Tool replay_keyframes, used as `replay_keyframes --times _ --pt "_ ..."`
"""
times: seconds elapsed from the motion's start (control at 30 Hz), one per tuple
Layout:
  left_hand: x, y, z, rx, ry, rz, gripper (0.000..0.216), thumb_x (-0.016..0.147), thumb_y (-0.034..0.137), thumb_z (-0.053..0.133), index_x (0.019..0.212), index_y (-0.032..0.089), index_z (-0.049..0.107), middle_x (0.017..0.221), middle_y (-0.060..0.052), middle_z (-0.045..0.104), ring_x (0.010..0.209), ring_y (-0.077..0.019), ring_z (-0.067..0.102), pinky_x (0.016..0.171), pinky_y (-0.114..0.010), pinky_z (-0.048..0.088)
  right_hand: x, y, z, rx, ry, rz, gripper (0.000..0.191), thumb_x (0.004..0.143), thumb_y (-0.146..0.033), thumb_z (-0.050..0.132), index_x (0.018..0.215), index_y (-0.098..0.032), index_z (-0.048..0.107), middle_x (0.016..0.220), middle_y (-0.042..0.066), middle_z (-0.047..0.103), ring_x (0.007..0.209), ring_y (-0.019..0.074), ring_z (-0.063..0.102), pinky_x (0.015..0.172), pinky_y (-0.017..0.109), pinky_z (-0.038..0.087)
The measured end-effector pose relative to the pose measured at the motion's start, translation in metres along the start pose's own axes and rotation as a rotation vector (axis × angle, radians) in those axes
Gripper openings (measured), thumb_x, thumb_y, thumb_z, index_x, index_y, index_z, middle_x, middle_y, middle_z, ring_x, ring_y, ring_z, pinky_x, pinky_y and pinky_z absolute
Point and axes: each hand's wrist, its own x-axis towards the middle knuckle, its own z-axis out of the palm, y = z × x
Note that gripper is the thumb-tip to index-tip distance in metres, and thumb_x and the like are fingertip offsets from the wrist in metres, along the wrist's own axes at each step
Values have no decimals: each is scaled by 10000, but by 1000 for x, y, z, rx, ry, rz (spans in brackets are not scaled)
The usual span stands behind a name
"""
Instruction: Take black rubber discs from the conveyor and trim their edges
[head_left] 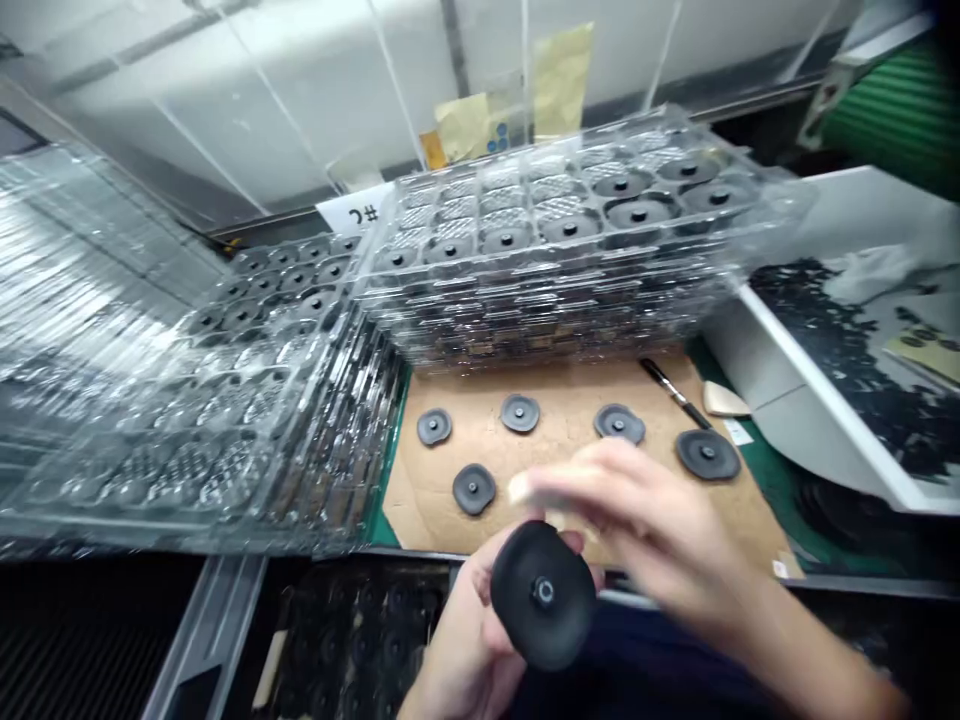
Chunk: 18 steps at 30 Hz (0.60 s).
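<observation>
**Black disc held up close, more laid out behind**

Head view: nearest the camera, the left hand (469,640) holds a black round disc (544,597) upright, its grip closed on the disc's lower left edge, the face with its small centre hub turned to the lens. The right hand (660,530) sits just above and right of it, blurred; whether its grip holds anything I cannot tell, though something pale shows at its fingertips (525,488).

The disc looks thin, light and rubbery, likely flexible rather than brittle, with a matte, non-slippery face. Pinching the rim looks the safest hold, keeping clear of the hub.

Beyond, five similar discs (519,412) lie apart on a cardboard sheet (570,400) on the tabletop. Stacked clear trays (555,250) stand behind.
</observation>
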Motion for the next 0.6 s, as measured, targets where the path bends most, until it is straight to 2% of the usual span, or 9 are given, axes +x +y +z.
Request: replay_keyframes --times 0.07,0.13,0.2,0.23,0.33,0.4,0.47,0.53,0.6 --pt "-1 0 -1 -142 -29 -6 649 479 417 796 1080 240 627 1092 -81 610 945 -260 612 818 -311 503 -10 32 6 -51 27 229 287 942 -175 387 1185 -228 530 976 31 552 866 99 522 722 209 435" --pt "-2 -2 -7 -263 -66 -23 576 545 367 777 1091 259 628 1116 -67 603 976 -261 603 844 -309 496 -28 64 23 -96 -105 411 281 947 -239 386 1175 -232 551 968 37 548 856 112 527 736 236 442" --pt "-2 -6 -15 -319 -94 -32 538 602 372 745 1111 254 618 1134 -68 592 1002 -263 593 856 -315 496 -49 86 45 -124 -159 465 285 926 -262 406 1135 -208 592 960 57 533 850 134 534 744 272 458" --pt "-2 -8 -19 -341 -109 -34 543 621 387 729 1132 253 604 1143 -71 585 1018 -267 586 866 -324 494 -57 92 54 -146 -139 487 301 917 -278 410 1135 -187 596 985 77 514 868 153 530 752 300 462" --pt "-3 -13 -27 -386 -144 -37 609 650 462 681 1205 254 545 1158 -82 567 1052 -289 565 908 -373 472 -68 90 63 -218 3 557 365 910 -344 411 1196 -165 553 1083 113 446 932 190 504 763 345 456" --pt "-3 -14 -29 -402 -146 -39 613 701 513 615 1250 268 494 1164 -80 554 1053 -295 564 916 -386 465 -62 77 54 -218 51 566 361 914 -366 414 1215 -203 529 1123 93 435 969 179 495 768 313 456" --pt "-1 -15 -31 -381 -153 -14 574 778 553 500 1284 292 429 1176 -75 533 1018 -281 584 873 -362 485 -54 63 43 -169 36 529 311 921 -346 420 1186 -236 538 1135 62 451 963 148 503 747 255 460" --pt "1 -17 -32 -245 -178 105 550 818 558 429 1311 327 347 1193 -77 505 961 -251 607 800 -323 504 -50 51 35 -103 -3 470 257 926 -293 428 1146 -246 554 1126 40 471 930 118 516 712 210 458" --pt "4 -19 -33 104 -167 285 596 824 481 487 1344 373 216 1225 -76 468 1010 -231 582 857 -337 480 -52 46 35 -58 -36 430 243 927 -242 427 1133 -238 555 1117 37 483 917 108 521 687 192 454"
